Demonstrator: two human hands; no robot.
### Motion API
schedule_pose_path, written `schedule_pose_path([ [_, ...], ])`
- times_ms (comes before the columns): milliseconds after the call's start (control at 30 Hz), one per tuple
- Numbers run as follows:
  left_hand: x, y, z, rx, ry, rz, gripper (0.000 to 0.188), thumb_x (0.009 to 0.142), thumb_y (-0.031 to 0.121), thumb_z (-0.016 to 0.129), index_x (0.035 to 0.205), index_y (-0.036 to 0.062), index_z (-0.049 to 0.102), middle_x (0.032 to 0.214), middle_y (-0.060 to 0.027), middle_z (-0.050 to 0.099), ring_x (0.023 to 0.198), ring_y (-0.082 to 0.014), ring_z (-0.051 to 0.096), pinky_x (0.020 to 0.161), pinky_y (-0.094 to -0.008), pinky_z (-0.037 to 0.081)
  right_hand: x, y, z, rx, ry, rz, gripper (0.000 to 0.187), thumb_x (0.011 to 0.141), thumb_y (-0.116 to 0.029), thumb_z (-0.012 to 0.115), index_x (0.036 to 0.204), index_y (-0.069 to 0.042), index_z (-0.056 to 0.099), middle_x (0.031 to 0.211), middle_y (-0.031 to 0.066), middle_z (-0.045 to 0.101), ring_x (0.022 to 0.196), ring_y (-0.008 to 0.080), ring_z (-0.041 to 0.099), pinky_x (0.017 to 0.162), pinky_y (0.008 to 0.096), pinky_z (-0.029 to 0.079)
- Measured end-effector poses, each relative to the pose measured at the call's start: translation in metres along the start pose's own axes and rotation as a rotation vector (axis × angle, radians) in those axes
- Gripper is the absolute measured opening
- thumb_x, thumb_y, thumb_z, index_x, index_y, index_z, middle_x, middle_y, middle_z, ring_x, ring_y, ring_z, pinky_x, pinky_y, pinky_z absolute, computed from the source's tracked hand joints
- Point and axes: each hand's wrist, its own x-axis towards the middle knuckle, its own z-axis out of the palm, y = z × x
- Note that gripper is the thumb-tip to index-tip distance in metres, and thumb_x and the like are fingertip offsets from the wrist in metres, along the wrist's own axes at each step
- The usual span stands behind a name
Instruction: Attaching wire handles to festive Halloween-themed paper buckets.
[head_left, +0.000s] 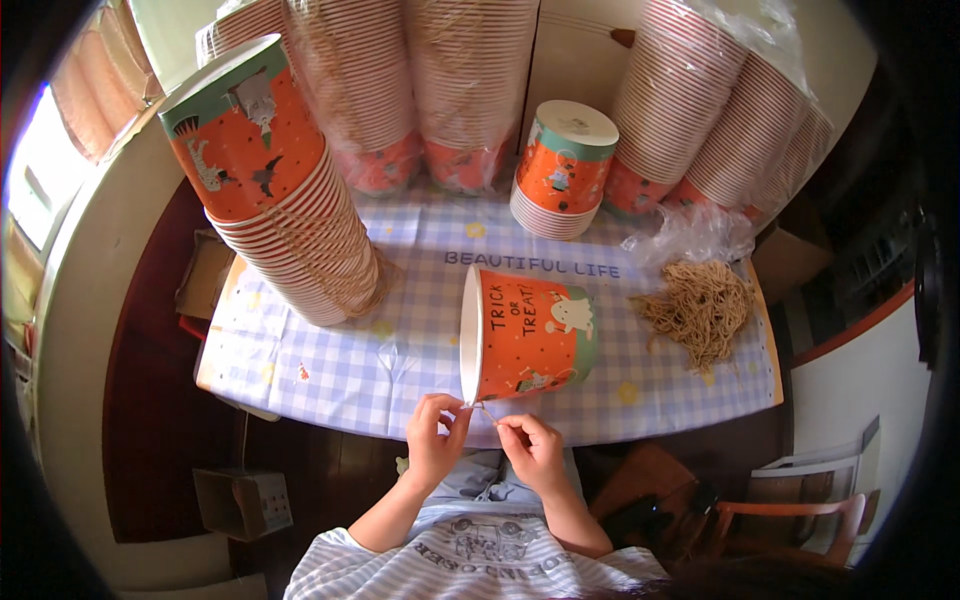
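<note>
An orange paper bucket (520, 335) with a green base band and printed cartoon figures lies on its side in front of me, its white mouth toward the left. My left hand (435, 440) pinches at the near edge of the bucket's rim; its fingertips partly hide what is between them. A short piece of thin tan cord (488, 411) runs from that rim to my right hand (535, 450), whose thumb and fingers are closed on its end. On the right of the table lies a loose heap of similar tan cord (697, 312).
A tall stack of nested buckets (290, 240), cords hanging along it, leans at the left. Behind stand plastic-wrapped stacks (465, 90) and a short upside-down stack (565, 170). Crumpled clear plastic (695, 238) touches the cord heap. A checked cloth (330, 365) covers the table.
</note>
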Motion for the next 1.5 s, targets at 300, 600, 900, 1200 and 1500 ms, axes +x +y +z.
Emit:
schedule_pose_path([
  [300,-0.023,0.008,0.015,-0.77,-0.055,-0.626,0.013,0.083,0.006,0.056,0.091,-0.0032,0.06,0.088,-0.0069,0.063,0.078,-0.0086,0.056,0.069,-0.021,0.045,-0.005,-0.01,0.004,-0.048,-0.022,-0.03,0.006,0.078,-0.006,0.06,0.078,-0.001,0.057,0.062,0.0047,0.054,0.052,0.0076,0.05,0.047,0.0215,0.038],
  [600,-0.017,0.013,0.021,-1.103,0.07,-0.872,0.007,0.082,0.006,0.054,0.08,0.0003,0.058,0.081,-0.01,0.062,0.072,-0.0143,0.057,0.067,-0.0243,0.045,-0.009,-0.003,0.008,-0.274,-0.041,-0.18,0.005,0.075,-0.006,0.058,0.077,-0.005,0.054,0.064,0.011,0.056,0.055,0.0272,0.057,0.048,0.0342,0.044],
  [900,-0.016,0.01,0.027,-1.211,0.112,-0.885,0.008,0.083,0.007,0.052,0.08,0.0013,0.057,0.081,-0.0101,0.061,0.074,-0.0153,0.058,0.068,-0.025,0.045,-0.009,-0.003,0.009,-0.256,-0.027,-0.203,0.004,0.075,-0.006,0.058,0.077,-0.006,0.055,0.065,0.0105,0.057,0.055,0.0262,0.057,0.048,0.0336,0.044],
  [1200,-0.014,0.006,0.015,-1.077,0.01,-0.866,0.009,0.084,0.01,0.053,0.077,0.0046,0.056,0.075,-0.0055,0.06,0.068,-0.0102,0.053,0.063,-0.0214,0.041,-0.012,-0.021,-0.016,-0.11,-0.241,-0.026,0.01,0.075,-0.011,0.063,0.079,-0.004,0.059,0.067,0.0057,0.058,0.052,0.0142,0.056,0.048,0.0257,0.044],
  [1500,0.007,0.007,0.004,0.078,-0.052,-0.04,0.031,0.069,0.0,0.066,0.097,0.0053,0.054,0.094,-0.0082,0.054,0.062,-0.0135,0.047,0.055,-0.0239,0.043,-0.009,-0.056,-0.083,0.022,-0.669,-0.224,0.006,0.077,-0.008,0.06,0.075,-0.002,0.061,0.062,0.0084,0.057,0.05,0.0201,0.054,0.044,0.027,0.04],
])
